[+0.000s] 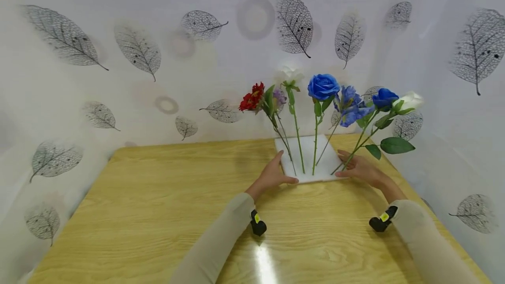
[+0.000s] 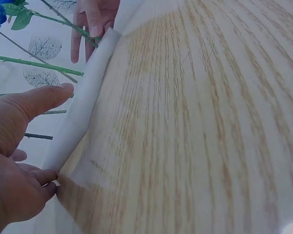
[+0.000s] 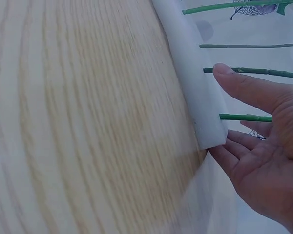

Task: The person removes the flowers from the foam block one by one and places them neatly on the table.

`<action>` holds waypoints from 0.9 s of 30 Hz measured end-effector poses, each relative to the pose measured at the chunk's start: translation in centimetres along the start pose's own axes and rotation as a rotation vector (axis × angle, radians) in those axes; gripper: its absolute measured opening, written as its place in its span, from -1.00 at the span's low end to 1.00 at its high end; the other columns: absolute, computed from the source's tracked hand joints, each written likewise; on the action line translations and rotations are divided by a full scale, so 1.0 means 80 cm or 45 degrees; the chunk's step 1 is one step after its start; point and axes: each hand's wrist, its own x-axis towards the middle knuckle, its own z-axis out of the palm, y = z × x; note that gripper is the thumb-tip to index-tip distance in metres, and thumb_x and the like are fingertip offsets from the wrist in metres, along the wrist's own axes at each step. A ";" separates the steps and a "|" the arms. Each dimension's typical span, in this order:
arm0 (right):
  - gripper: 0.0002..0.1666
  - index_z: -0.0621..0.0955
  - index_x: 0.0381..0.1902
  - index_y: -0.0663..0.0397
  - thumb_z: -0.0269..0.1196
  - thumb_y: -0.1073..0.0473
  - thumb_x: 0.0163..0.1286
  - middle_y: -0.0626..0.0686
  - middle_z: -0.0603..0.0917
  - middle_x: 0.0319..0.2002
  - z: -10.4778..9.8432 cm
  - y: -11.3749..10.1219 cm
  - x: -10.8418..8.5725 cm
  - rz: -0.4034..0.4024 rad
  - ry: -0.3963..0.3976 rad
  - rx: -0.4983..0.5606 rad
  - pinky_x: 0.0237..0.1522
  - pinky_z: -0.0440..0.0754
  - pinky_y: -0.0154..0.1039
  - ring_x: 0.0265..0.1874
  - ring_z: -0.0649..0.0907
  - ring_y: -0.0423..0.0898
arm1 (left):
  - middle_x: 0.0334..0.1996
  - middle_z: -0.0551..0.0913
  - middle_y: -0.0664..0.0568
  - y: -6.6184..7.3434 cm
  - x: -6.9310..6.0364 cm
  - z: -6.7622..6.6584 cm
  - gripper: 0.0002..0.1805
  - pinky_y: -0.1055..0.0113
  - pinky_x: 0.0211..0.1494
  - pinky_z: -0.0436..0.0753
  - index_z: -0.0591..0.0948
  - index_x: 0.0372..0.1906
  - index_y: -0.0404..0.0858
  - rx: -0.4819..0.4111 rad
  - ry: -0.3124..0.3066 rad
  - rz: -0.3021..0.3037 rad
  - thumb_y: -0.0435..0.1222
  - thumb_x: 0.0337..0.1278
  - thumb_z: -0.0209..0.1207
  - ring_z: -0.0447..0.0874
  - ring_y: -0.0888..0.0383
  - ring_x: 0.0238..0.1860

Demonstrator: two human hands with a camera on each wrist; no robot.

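Observation:
A white foam board [image 1: 325, 171] lies on the table with several artificial flowers standing in it. My left hand [image 1: 272, 174] grips its left side, thumb along the front edge. At the right side my right hand [image 1: 360, 170] holds the board, its thumb near the rightmost stems. In the right wrist view, fingers [image 3: 239, 146] touch the board's corner. From the left stand a red flower [image 1: 252, 98], a small purple one [image 1: 279, 97], a white flower [image 1: 289, 76], a blue rose [image 1: 323, 86] and a ruffled blue flower [image 1: 350, 106]. Another blue rose [image 1: 384, 99] and a white rose [image 1: 408, 101] lean right.
The wooden table [image 1: 158, 209] extends left and in front of the board. Behind it hangs a pale curtain [image 1: 221, 65] printed with leaves, which also runs along the right side. The board sits near the table's back right corner. Large leaves stick out past the right hand.

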 end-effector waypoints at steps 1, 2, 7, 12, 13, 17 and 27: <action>0.10 -0.04 0.62 0.33 0.36 0.18 0.40 0.47 0.04 0.57 0.001 0.001 0.001 0.005 0.004 0.000 0.43 0.24 0.40 0.52 0.12 0.47 | 0.64 0.08 -0.10 -0.001 0.000 0.000 0.30 -0.04 0.59 0.30 -0.05 0.67 -0.13 0.002 -0.004 0.000 -0.12 -0.05 0.58 0.16 -0.13 0.60; 0.10 -0.05 0.62 0.34 0.36 0.19 0.39 0.46 0.03 0.57 0.002 0.001 0.001 0.003 0.006 -0.001 0.43 0.22 0.41 0.52 0.11 0.48 | 0.64 0.08 -0.10 -0.001 0.000 -0.001 0.29 -0.04 0.58 0.31 -0.05 0.67 -0.12 0.001 -0.008 -0.002 -0.12 -0.05 0.58 0.16 -0.13 0.59; 0.12 -0.02 0.62 0.33 0.39 0.20 0.36 0.44 0.00 0.59 0.008 0.003 0.004 -0.007 0.023 0.015 0.46 0.16 0.42 0.53 0.08 0.49 | 0.64 0.09 -0.07 -0.004 -0.003 -0.003 0.27 -0.06 0.58 0.31 -0.02 0.67 -0.07 0.003 -0.021 -0.003 -0.14 -0.05 0.57 0.15 -0.12 0.60; 0.10 0.02 0.61 0.35 0.41 0.21 0.34 0.43 0.00 0.59 0.014 0.001 0.005 -0.032 0.040 0.006 0.46 0.14 0.41 0.53 0.08 0.49 | 0.64 0.11 -0.05 -0.004 -0.008 -0.006 0.22 -0.08 0.57 0.33 0.03 0.66 -0.05 -0.016 -0.018 -0.001 -0.15 -0.02 0.56 0.14 -0.12 0.60; 0.10 0.02 0.61 0.35 0.41 0.20 0.34 0.43 0.00 0.59 0.016 0.001 0.005 -0.034 0.043 0.002 0.46 0.15 0.40 0.53 0.08 0.49 | 0.63 0.12 -0.05 -0.004 -0.009 -0.007 0.21 -0.08 0.56 0.34 0.04 0.66 -0.04 -0.020 -0.014 -0.005 -0.15 -0.02 0.56 0.15 -0.12 0.60; 0.09 0.07 0.60 0.34 0.43 0.18 0.32 0.41 0.04 0.59 0.023 -0.002 0.007 -0.042 0.060 0.004 0.47 0.15 0.37 0.54 0.10 0.45 | 0.61 0.18 -0.07 -0.006 -0.015 -0.010 0.17 -0.06 0.54 0.38 0.09 0.65 -0.04 -0.016 0.015 -0.012 -0.16 -0.01 0.55 0.23 -0.14 0.57; 0.05 0.09 0.57 0.42 0.41 0.18 0.36 0.46 0.09 0.56 0.048 -0.015 0.013 -0.116 0.035 -0.011 0.42 0.25 0.32 0.53 0.14 0.45 | 0.61 0.19 -0.01 -0.017 -0.036 -0.036 0.08 -0.06 0.57 0.32 0.17 0.62 0.00 0.017 0.050 -0.008 -0.19 0.02 0.54 0.17 -0.09 0.60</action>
